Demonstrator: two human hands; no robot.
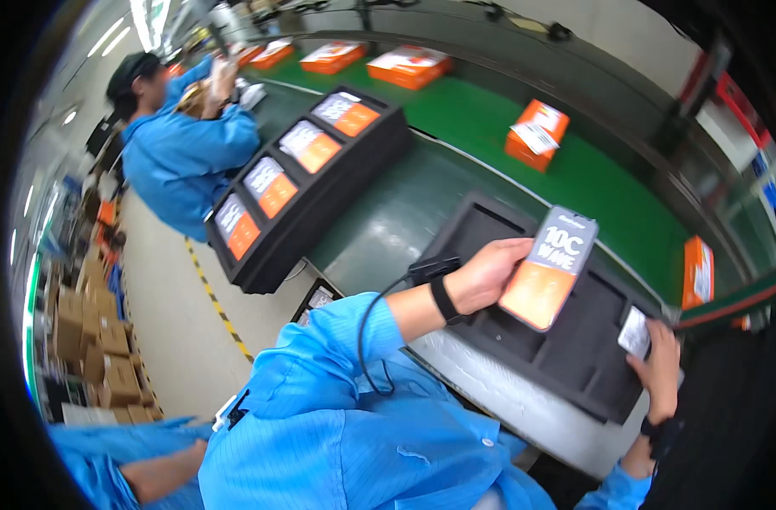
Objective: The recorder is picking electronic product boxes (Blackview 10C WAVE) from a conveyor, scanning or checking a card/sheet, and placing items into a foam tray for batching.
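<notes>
My left hand [488,276] grips a smartphone [548,268] by its left side, tilted up over a black foam tray [566,361]. Grey and orange printed film covers the phone's front. At the tray's right end, my right hand [660,370] has its fingers closed around the edge of a flat white printed piece [634,331]; whether it is a label or part of a larger item I cannot tell. The tray has recessed compartments. A black wrist strap with a cable circles my left wrist, and another black band is on my right.
To the left, a stack of black foam trays [307,191] holds several phones with the same film. Beyond the workbench runs a green conveyor belt [456,110] carrying orange boxes [537,136]. A co-worker [184,144] in blue stands far left. Cardboard cartons [116,374] line the floor.
</notes>
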